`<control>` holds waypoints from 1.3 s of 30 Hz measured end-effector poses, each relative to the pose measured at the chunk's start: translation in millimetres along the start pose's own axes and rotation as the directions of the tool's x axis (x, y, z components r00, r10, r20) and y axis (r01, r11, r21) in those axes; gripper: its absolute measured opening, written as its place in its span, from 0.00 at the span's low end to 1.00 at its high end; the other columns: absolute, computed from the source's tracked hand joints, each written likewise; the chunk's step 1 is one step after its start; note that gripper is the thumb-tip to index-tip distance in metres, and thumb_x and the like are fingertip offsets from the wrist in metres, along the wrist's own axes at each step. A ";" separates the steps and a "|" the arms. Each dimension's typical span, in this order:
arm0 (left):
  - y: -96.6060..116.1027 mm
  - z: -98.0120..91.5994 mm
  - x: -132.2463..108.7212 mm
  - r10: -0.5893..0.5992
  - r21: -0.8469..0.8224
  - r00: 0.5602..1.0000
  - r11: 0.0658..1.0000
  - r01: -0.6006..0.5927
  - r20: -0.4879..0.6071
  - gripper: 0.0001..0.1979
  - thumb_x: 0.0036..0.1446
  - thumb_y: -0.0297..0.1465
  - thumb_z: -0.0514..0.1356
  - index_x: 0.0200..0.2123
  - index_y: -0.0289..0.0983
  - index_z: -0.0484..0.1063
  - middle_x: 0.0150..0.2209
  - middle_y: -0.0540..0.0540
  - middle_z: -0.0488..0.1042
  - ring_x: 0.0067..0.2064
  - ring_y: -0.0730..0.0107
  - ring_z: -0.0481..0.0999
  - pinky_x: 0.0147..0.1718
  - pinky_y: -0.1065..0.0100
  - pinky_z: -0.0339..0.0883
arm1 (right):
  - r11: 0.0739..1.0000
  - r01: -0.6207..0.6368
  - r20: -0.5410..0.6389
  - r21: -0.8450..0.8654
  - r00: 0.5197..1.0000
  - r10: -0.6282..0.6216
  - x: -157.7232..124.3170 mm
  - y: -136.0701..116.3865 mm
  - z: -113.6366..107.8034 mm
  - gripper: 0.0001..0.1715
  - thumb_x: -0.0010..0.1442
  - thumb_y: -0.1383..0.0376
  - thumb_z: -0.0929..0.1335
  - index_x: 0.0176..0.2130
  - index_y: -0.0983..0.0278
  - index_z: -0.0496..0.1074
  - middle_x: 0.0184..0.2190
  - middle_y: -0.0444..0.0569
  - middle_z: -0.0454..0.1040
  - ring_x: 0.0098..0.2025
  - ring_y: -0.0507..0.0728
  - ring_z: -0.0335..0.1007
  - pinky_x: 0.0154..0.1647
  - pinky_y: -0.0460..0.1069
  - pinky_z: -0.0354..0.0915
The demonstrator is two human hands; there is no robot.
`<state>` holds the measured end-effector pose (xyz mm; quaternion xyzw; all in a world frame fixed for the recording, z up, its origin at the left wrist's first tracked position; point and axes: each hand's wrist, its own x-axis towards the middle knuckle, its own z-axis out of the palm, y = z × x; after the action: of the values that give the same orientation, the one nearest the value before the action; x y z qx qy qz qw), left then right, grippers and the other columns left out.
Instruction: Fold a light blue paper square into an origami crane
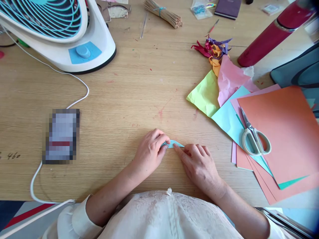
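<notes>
A small light-blue folded paper, narrow and pointed at its right end, is at the near middle of the wooden table. My left hand pinches its left end between thumb and fingers, which cover that part. At the right end, my right hand holds the paper near its tip, with the thumb or index finger along it and the other fingers curled. How many layers the fold has is too small to tell.
Scissors lie on stacked orange paper sheets at right. Beyond are crumpled green paper, folded coloured paper pieces and a red flask. A phone, white cable and fan occupy the left.
</notes>
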<state>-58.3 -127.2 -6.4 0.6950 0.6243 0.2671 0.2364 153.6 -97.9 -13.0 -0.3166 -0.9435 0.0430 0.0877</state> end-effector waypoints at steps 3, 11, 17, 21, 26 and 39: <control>2.0 0.3 1.4 -0.004 0.028 1.000 1.000 0.004 0.011 0.09 0.59 0.19 0.58 0.38 0.39 0.68 0.40 0.48 0.68 0.42 0.65 0.70 0.42 0.63 0.66 | 1.000 0.004 0.008 -0.013 1.000 -0.004 0.1 -0.8 -0.1 0.26 0.66 0.73 0.63 0.62 0.63 0.66 0.38 0.51 0.69 0.37 0.58 0.61 0.38 0.54 0.57; 2.9 3.1 1.7 0.034 0.093 0.999 0.995 -0.033 -0.010 0.05 0.63 0.24 0.58 0.35 0.39 0.69 0.38 0.48 0.67 0.40 0.66 0.69 0.40 0.64 0.64 | 0.999 0.011 -0.009 -0.033 1.000 -0.011 -4.9 -1.0 0.2 0.27 0.65 0.72 0.63 0.62 0.64 0.65 0.42 0.53 0.70 0.37 0.59 0.60 0.40 0.55 0.58; 1.3 3.6 1.9 0.048 0.097 0.999 0.994 -0.047 -0.011 0.04 0.63 0.24 0.58 0.36 0.39 0.70 0.38 0.47 0.68 0.40 0.66 0.69 0.39 0.64 0.64 | 1.000 0.012 -0.004 -0.024 1.000 -0.012 -11.0 0.3 0.1 0.28 0.64 0.71 0.64 0.63 0.64 0.64 0.47 0.55 0.70 0.40 0.60 0.61 0.42 0.56 0.60; 1.4 3.6 2.0 0.041 0.087 0.999 0.995 -0.040 -0.013 0.05 0.63 0.24 0.58 0.35 0.38 0.70 0.39 0.48 0.68 0.40 0.66 0.69 0.39 0.64 0.64 | 1.000 0.009 -0.004 -0.023 1.000 -0.009 -12.5 0.1 1.3 0.27 0.65 0.71 0.63 0.63 0.66 0.64 0.47 0.55 0.71 0.40 0.60 0.61 0.42 0.56 0.60; 1.6 2.5 2.2 0.041 0.078 0.999 0.996 -0.042 0.002 0.04 0.63 0.25 0.58 0.36 0.38 0.70 0.39 0.48 0.68 0.40 0.66 0.69 0.40 0.64 0.64 | 0.999 0.007 -0.028 -0.039 1.000 -0.008 -11.2 -0.8 1.3 0.25 0.66 0.71 0.63 0.61 0.68 0.65 0.45 0.55 0.71 0.39 0.59 0.61 0.41 0.55 0.59; -0.1 3.6 1.7 0.038 0.060 0.999 0.998 -0.037 -0.003 0.05 0.63 0.23 0.58 0.36 0.38 0.69 0.39 0.48 0.68 0.40 0.67 0.69 0.40 0.64 0.63 | 0.998 -0.058 -0.053 0.034 0.997 0.060 -15.1 0.9 -0.5 0.25 0.67 0.71 0.65 0.62 0.66 0.65 0.47 0.54 0.72 0.40 0.58 0.62 0.42 0.55 0.59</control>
<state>-55.9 -125.5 -9.1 0.7128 0.6193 0.2543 0.2091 166.1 -106.4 -14.7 -0.3439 -0.9302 0.0526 0.1168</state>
